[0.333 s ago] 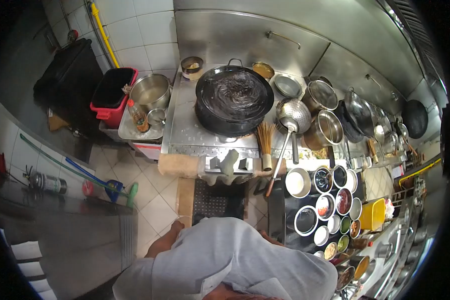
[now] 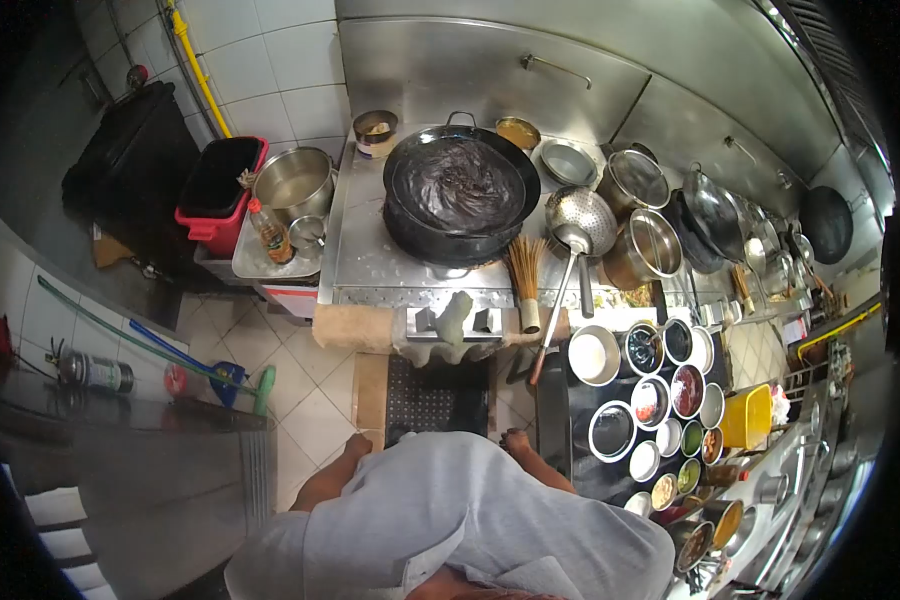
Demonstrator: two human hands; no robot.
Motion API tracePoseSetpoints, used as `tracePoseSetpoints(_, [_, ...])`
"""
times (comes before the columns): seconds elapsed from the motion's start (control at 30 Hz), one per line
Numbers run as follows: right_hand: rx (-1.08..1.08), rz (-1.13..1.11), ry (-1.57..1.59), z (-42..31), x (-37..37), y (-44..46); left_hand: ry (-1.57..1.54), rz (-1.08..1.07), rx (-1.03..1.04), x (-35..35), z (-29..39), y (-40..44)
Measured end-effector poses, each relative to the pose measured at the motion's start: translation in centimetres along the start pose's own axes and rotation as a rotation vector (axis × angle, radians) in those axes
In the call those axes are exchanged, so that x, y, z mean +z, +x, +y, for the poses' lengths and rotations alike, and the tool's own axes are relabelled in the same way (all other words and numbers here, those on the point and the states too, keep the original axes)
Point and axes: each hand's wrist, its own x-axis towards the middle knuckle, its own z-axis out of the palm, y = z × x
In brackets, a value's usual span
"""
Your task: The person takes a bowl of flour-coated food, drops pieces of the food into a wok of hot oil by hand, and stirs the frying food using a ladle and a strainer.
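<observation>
Steel stove, front edge: skimmer nearest the right hand.
Skimmer on the stove, bowl away, handle slanting back over the edge, its end ahead and slightly right of the right hand, the nearer one. Brush beside the handle, wok farther left. Left hand beside shirt. Both grips: cannot tell. Versus earlier frame: right hand now visible.

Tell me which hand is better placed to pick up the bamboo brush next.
Right, I'd judge. The bamboo brush lies ahead of the right hand, its handle pointing back toward the person. The left hand is farther off to the side. Whether either is empty is unclear.
</observation>
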Motion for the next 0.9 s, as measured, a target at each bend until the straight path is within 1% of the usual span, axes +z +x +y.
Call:
tracePoseSetpoints(0.03, [0.210, 0.041, 0.397, -1.3, 0.0, -0.1, -0.089, 0.016, -0.083, -1.5, 1.1, -0.6])
tracePoseSetpoints(0.07, [0.213, 0.040, 0.409, -1.6, 0.0, 0.6, -0.087, 0.018, -0.085, -2.6, 1.6, -0.9])
tracePoseSetpoints(0.13, [0.212, 0.045, 0.405, -4.2, -0.5, -0.7, -0.260, -0.003, -0.215, -3.7, 2.4, -1.0])
tracePoseSetpoints(0.17, [0.216, 0.051, 0.400, -5.2, -0.7, -1.5, -0.264, -0.001, -0.217, -2.8, 1.6, -0.2])
tracePoseSetpoints(0.2, [0.214, 0.049, 0.397, -4.5, -0.5, -0.9, -0.133, -0.012, -0.098, -1.3, 0.1, 1.2])
tracePoseSetpoints(0.23, [0.181, 0.060, 0.339, -2.7, 0.2, 0.6, -0.002, -0.022, 0.021, -0.6, -0.6, 1.7])
tracePoseSetpoints(0.27, [0.148, 0.073, 0.282, -1.6, 0.4, 1.5, -0.005, -0.021, 0.019, -0.8, -0.3, 1.5])
tracePoseSetpoints(0.3, [0.146, 0.072, 0.279, -3.0, -0.2, 0.2, -0.071, -0.027, -0.048, -1.2, 0.2, 1.2])
tracePoseSetpoints(0.33, [0.126, 0.044, 0.056, -4.0, -0.8, -1.4, -0.136, -0.035, -0.115, -1.5, 0.5, 0.8])
tracePoseSetpoints(0.37, [0.106, 0.016, -0.168, -5.0, -1.2, -2.6, -0.136, -0.034, -0.116, -1.5, 0.6, 0.6])
tracePoseSetpoints(0.43, [0.096, 0.015, -0.208, -2.1, -0.8, -0.5, -0.173, -0.042, -0.167, -1.6, 0.8, 0.3])
tracePoseSetpoints(0.47, [0.090, 0.018, -0.237, -1.9, -0.8, -0.6, -0.173, -0.041, -0.167, -1.7, 0.9, -0.1])
tracePoseSetpoints(0.53, [0.078, 0.031, -0.225, -3.4, -0.9, -2.1, -0.182, -0.006, -0.257, -1.4, 1.0, -0.7])
tracePoseSetpoints(0.63, [0.054, 0.055, -0.216, -5.8, -0.8, -4.0, -0.213, -0.027, -0.260, -1.0, 0.8, -1.0])
tracePoseSetpoints(0.67, [0.032, 0.073, -0.261, -5.9, -0.8, -3.7, -0.215, -0.028, -0.260, -0.6, 0.5, -0.9])
tracePoseSetpoints(0.7, [0.031, 0.072, -0.262, -5.4, -0.6, -2.6, -0.134, -0.026, -0.198, 0.0, 0.1, -0.5])
tracePoseSetpoints(0.77, [-0.014, 0.024, -0.363, -4.6, -0.2, -0.8, 0.029, -0.022, -0.073, 1.1, -0.8, 0.5])
tracePoseSetpoints(0.83, [0.006, 0.005, -0.317, -6.7, -0.6, -2.4, 0.191, -0.018, 0.051, 1.7, -1.1, 0.9])
tracePoseSetpoints(0.87, [0.025, -0.013, -0.271, -7.7, -0.7, -3.2, 0.190, -0.019, 0.049, 1.7, -1.2, 0.9])
tracePoseSetpoints(0.9, [0.025, -0.015, -0.272, -6.5, -0.3, -1.8, 0.209, 0.026, 0.107, 1.6, -1.1, 0.8])
